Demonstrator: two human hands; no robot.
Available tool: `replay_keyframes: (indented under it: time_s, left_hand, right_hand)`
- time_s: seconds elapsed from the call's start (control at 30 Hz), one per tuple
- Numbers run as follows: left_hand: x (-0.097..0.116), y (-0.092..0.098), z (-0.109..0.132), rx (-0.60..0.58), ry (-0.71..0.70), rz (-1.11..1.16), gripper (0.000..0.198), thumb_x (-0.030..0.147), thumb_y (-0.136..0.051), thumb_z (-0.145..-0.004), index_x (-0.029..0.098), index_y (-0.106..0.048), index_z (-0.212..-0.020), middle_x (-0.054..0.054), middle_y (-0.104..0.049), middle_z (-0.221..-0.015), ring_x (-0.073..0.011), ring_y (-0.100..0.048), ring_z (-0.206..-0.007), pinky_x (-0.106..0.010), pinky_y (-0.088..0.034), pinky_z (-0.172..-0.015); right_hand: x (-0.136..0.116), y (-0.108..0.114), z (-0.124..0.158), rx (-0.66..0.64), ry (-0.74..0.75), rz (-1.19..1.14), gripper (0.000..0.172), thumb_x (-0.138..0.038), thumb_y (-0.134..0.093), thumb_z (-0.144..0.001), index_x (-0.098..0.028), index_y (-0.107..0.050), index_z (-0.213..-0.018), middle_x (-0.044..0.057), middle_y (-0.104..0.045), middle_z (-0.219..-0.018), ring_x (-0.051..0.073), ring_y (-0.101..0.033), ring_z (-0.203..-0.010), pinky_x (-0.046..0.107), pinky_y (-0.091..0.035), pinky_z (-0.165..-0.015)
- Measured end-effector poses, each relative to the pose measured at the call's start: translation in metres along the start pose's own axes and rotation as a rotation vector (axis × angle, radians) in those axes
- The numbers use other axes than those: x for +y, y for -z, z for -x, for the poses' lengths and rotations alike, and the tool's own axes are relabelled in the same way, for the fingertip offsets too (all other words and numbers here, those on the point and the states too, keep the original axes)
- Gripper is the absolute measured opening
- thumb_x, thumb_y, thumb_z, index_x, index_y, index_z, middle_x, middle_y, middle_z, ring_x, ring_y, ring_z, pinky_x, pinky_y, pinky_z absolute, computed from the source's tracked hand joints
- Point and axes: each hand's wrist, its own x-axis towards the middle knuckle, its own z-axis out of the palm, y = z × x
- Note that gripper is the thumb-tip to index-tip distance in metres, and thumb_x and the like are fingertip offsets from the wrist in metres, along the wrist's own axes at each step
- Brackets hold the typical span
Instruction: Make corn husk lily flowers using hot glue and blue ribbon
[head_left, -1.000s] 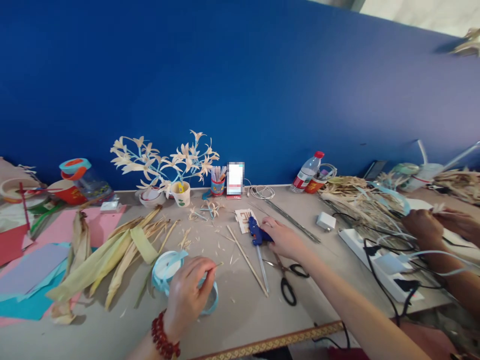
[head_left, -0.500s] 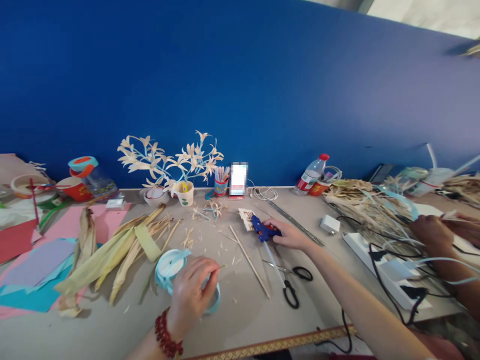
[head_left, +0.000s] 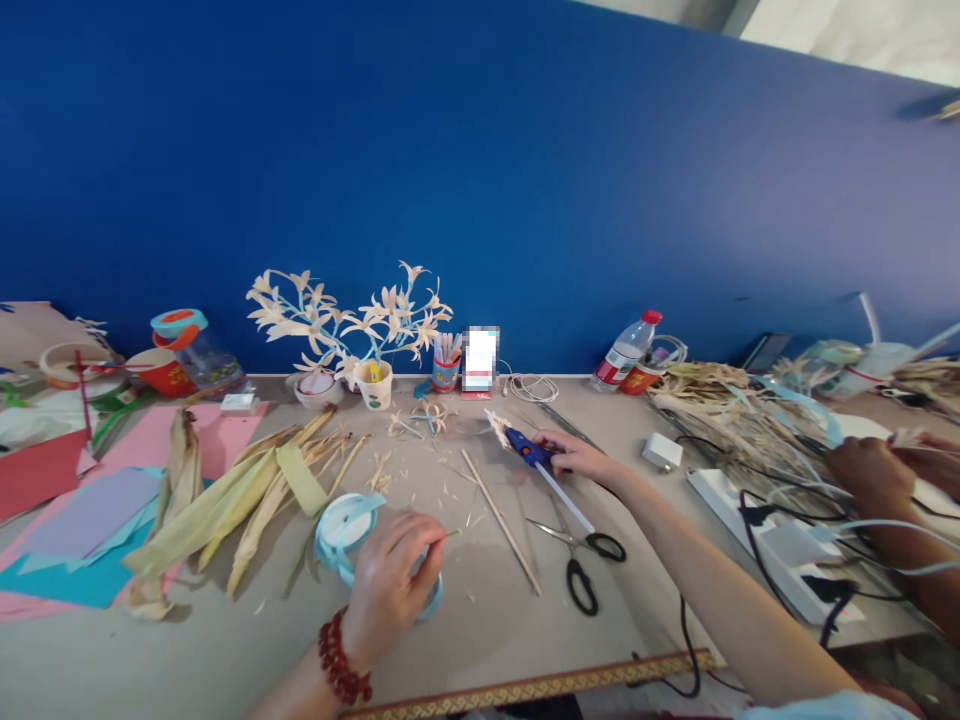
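My left hand [head_left: 401,570], a red bead bracelet at its wrist, pinches the end of a thin stem [head_left: 454,532]. Beneath and behind that hand lies a roll of light blue ribbon [head_left: 346,520]. My right hand [head_left: 574,458] is closed round a blue glue gun [head_left: 527,447] with a long white glue stick [head_left: 564,497] out of its back. A pale, patterned piece [head_left: 496,428] is by the gun's nozzle. Below my right hand, black-handled scissors [head_left: 581,585] lie partly open, and a thin wooden stick [head_left: 501,522] rests left of them.
Dried husks [head_left: 262,500] and coloured paper [head_left: 90,515] cover the left. Husk flowers stand in a white cup [head_left: 374,386] near a lit phone [head_left: 480,358]. A bottle [head_left: 626,352] stands behind. At right are a power strip [head_left: 772,545] and another person's hands [head_left: 868,472].
My right hand has tilted the glue gun and shifted it slightly right, its glue stick now angled toward the scissors' handle. My left hand keeps its pinch. The view has shifted slightly.
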Motion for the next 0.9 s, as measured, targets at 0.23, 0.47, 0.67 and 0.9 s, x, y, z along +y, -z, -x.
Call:
replay_keyframes:
  time_s: [0.23,0.47,0.67,0.9]
  left_hand:
    - [0.003,-0.001,0.001,-0.01,-0.001,0.024,0.015,0.008,-0.056,-0.088,0.021,-0.06,-0.094,-0.004,-0.071,-0.086,-0.0168,-0.066,-0.081,-0.031,-0.054,-0.076]
    - [0.0,0.0,0.002,-0.008,0.01,0.012,0.014,0.009,-0.056,-0.088,0.021,-0.061,-0.093,-0.004,-0.071,-0.086,-0.0176,-0.066,-0.081,-0.032,-0.054,-0.076]
    - [-0.005,-0.001,0.002,-0.036,0.044,0.04,0.014,0.009,-0.055,-0.088,0.021,-0.06,-0.093,-0.003,-0.069,-0.085,-0.0163,-0.064,-0.08,-0.031,-0.052,-0.074]
    - [-0.006,-0.002,0.002,-0.045,0.059,0.067,0.014,0.008,-0.056,-0.088,0.02,-0.06,-0.093,-0.004,-0.069,-0.086,-0.0166,-0.064,-0.081,-0.031,-0.052,-0.074]
  right_hand:
    - [-0.003,-0.001,-0.002,0.003,-0.02,-0.082,0.039,-0.023,-0.062,-0.064,-0.021,-0.063,-0.104,-0.001,-0.067,-0.085,0.015,-0.056,-0.063,0.02,-0.04,-0.047]
    - [0.0,-0.003,-0.003,0.156,-0.046,-0.192,0.032,-0.038,-0.055,-0.076,-0.015,-0.067,-0.096,0.002,-0.069,-0.076,0.01,-0.047,-0.043,0.023,-0.041,-0.045]
    - [-0.005,-0.008,0.004,0.32,-0.038,-0.313,0.035,-0.042,-0.044,-0.083,-0.017,-0.064,-0.095,-0.001,-0.059,-0.056,0.014,-0.051,-0.044,0.026,-0.043,-0.046]
    - [-0.023,-0.011,0.023,0.327,-0.029,-0.386,0.03,-0.042,-0.048,-0.085,-0.016,-0.06,-0.096,-0.004,-0.052,-0.048,0.014,-0.051,-0.044,0.025,-0.042,-0.045]
